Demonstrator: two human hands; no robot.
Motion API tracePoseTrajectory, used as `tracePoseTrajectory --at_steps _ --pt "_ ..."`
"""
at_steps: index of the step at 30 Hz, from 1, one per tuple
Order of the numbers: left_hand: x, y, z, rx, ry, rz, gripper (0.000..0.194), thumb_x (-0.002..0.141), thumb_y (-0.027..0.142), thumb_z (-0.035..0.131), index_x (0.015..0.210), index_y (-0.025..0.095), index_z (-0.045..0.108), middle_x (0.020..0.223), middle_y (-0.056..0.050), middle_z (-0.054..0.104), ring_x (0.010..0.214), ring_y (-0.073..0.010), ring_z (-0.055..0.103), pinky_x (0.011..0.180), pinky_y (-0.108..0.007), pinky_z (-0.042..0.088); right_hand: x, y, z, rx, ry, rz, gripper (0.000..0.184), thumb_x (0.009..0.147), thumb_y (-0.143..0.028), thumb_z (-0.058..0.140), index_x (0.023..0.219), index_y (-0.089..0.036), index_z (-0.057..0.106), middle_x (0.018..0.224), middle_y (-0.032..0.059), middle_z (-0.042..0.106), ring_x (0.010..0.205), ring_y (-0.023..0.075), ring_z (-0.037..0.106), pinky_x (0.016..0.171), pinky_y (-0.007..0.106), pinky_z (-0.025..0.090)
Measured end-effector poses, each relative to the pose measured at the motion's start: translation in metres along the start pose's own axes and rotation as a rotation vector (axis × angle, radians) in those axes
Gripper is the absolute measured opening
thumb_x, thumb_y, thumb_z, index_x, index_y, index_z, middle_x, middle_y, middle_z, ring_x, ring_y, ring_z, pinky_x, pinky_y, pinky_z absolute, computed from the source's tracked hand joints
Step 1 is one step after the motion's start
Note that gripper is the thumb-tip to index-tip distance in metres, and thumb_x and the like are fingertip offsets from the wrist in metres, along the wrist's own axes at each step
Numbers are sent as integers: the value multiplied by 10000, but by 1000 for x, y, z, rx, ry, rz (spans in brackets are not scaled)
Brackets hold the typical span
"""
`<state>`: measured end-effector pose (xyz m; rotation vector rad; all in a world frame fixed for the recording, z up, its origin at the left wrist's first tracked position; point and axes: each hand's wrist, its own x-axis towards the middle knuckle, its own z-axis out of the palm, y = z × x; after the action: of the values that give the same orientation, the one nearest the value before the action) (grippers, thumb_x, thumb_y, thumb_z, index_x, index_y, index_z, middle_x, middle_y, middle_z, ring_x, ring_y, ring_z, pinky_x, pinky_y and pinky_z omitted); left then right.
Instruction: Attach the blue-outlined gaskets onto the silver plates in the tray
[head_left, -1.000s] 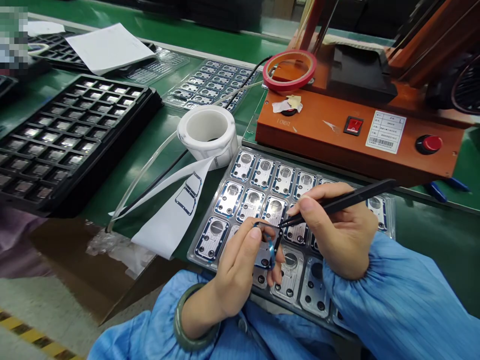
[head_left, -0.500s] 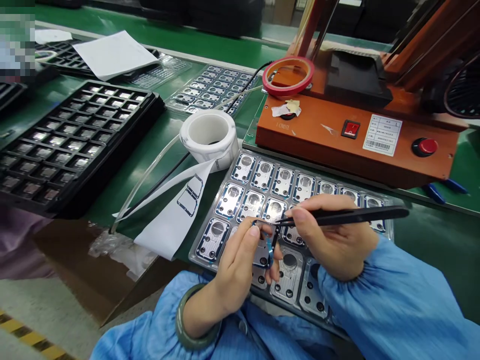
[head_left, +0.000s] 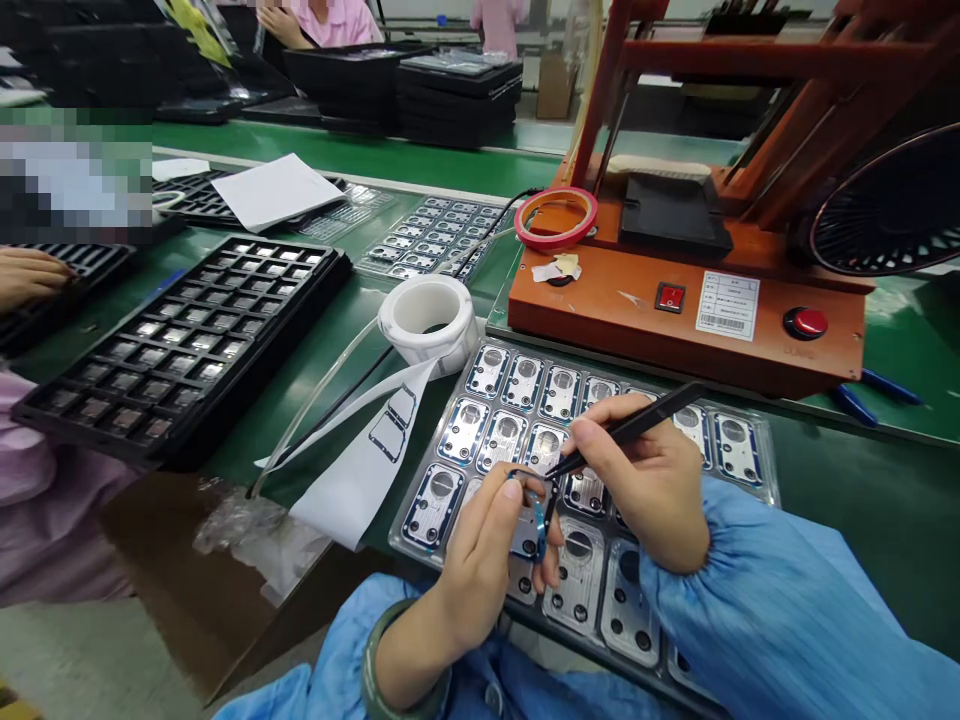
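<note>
My left hand (head_left: 484, 535) holds a small metal plate (head_left: 525, 540) with a dark frame-shaped gasket and a curling blue film strip (head_left: 538, 515) along it. Black tweezers (head_left: 637, 425) are gripped in my right hand (head_left: 649, 480), their tips at the upper edge of the held plate. Both hands are above a clear plastic tray (head_left: 397, 535) of similar metal plates, each with a round disc and blue edging. Left of the tray lies a white roll (head_left: 429, 310), its unwound liner (head_left: 345, 480) carrying a black frame-shaped adhesive piece.
An orange press machine (head_left: 637, 320) stands behind the tray, with red tape (head_left: 556, 218) on it and a fan (head_left: 885, 205) at right. A black compartment tray (head_left: 187, 330) lies left. Blue-handled pliers (head_left: 855, 405) rest at right. A co-worker's hand (head_left: 30, 278) is far left.
My view has tilted upward, bringing people and stacked black trays at the back into sight. The tweezers' rear end has swung up and leftward; their tips remain at the held plate.
</note>
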<state>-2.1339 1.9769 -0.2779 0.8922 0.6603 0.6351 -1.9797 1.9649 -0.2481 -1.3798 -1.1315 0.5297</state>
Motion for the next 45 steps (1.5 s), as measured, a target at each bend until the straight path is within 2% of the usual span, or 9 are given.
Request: tracePoseTrajectory --at_steps 8,13,18,22,25,31,33,38,45 --pt "0 0 -1 11 -2 15 288 971 447 365 955 188 491 735 -8 627 513 -99 569 453 -189 432 -1 6 0 29 -37 36 131 862 -307 647 796 -202 603 677 -31 636 584 102 613 584 224 520" --pt "1 -2 -2 33 5 23 288 974 444 357 958 186 485 716 -2 615 510 -98 569 455 -190 437 -2 6 -1 3 -46 -6 104 862 -291 650 812 -211 609 693 -36 639 604 100 620 590 222 520" --pt "2 -1 0 28 10 2 284 967 451 370 965 192 484 738 -2 612 504 -96 565 437 -185 425 -1 4 -2 -139 -11 -271 67 830 -176 671 816 -208 614 732 -48 652 639 61 618 614 164 497" --pt "5 3 0 18 11 -15 278 964 440 379 943 187 494 704 2 585 496 -95 549 419 -181 397 -1 4 -2 -139 -87 -423 92 818 -116 666 838 -197 625 700 -44 651 610 57 618 584 156 487" --pt "5 4 -1 11 4 -17 274 964 438 382 941 190 497 706 1 579 503 -99 551 428 -188 401 -3 2 -3 -110 -72 -367 92 807 -122 679 822 -200 634 701 -44 653 611 59 622 584 156 497" --pt "0 3 0 -2 -34 -13 292 973 445 357 966 186 492 721 -6 582 523 -97 555 456 -190 396 3 2 -2 247 53 16 74 859 -267 662 810 -222 629 652 -59 660 543 68 634 509 143 538" --pt "-1 3 0 8 -40 -24 292 977 442 346 976 188 490 726 -11 585 533 -103 556 464 -199 397 4 2 -1 263 45 23 87 852 -276 671 801 -219 628 645 -60 660 543 66 635 506 135 536" --pt "-1 4 -2 38 -56 -37 281 979 439 335 980 203 487 737 -14 597 547 -120 559 484 -223 409 1 0 -1 54 -2 7 109 837 -253 683 766 -206 615 643 -56 638 556 57 613 553 134 520" --pt "-1 6 -2 58 -56 -39 289 980 438 333 987 197 492 738 -8 596 545 -118 558 485 -222 416 0 3 -1 27 -47 20 110 847 -274 672 782 -207 614 645 -50 637 560 79 610 566 182 514"
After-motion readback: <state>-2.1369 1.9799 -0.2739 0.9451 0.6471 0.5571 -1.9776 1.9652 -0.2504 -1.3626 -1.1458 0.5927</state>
